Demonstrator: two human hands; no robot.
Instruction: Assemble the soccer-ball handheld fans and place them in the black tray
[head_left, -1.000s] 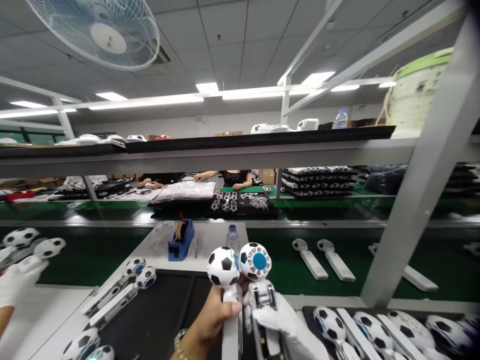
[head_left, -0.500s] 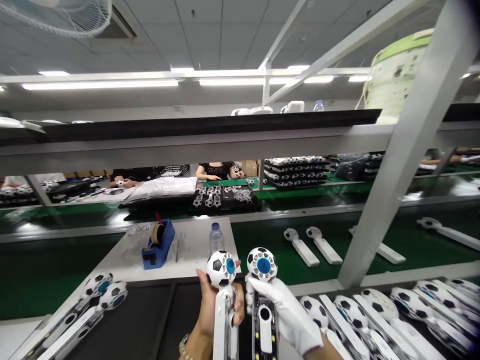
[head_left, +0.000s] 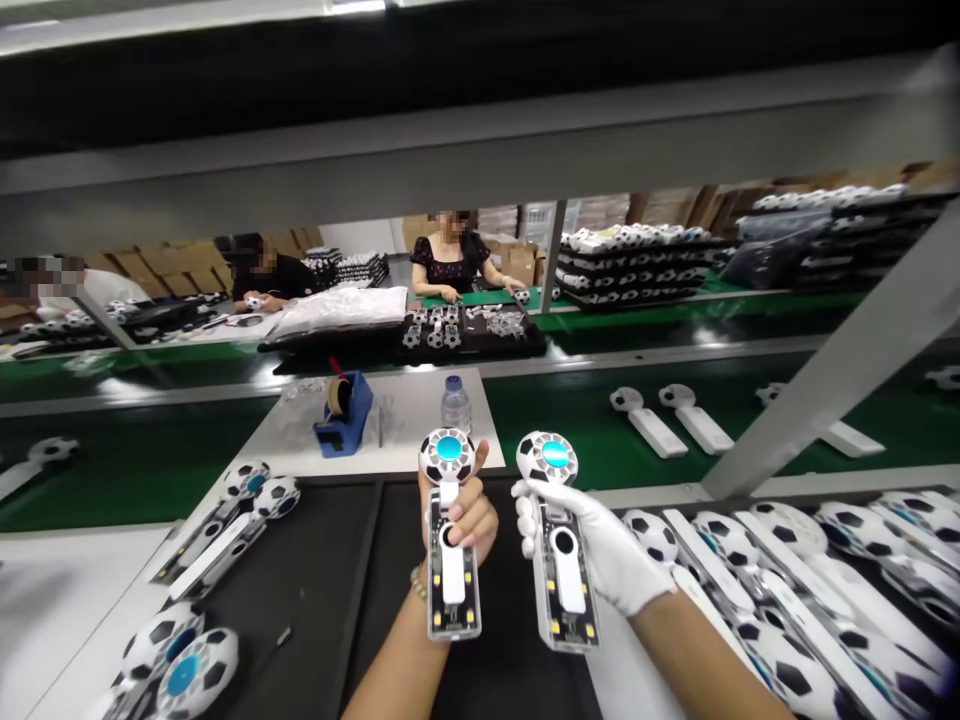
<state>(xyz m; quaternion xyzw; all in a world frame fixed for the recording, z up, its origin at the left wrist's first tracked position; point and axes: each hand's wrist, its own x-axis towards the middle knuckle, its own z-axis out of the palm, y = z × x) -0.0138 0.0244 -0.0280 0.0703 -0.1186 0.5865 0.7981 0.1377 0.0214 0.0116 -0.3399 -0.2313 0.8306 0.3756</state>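
The left hand (head_left: 469, 520), fingers curled round it, holds a soccer-ball device (head_left: 451, 560) (its blue disc facing up); the gloved right hand (head_left: 600, 540) clasps a matching device (head_left: 564, 570) just beside. Both are above a black tray (head_left: 322, 590), with a bottle (head_left: 456, 405) beyond.

Flat black tray (head_left: 322, 570), open left of centre; two black-and-white football-topped devices (head_left: 453, 600) obstruct its middle; slanted grey metal post (head_left: 840, 380) bars the right beyond; clear plastic bottle (head_left: 456, 407) stands ahead.
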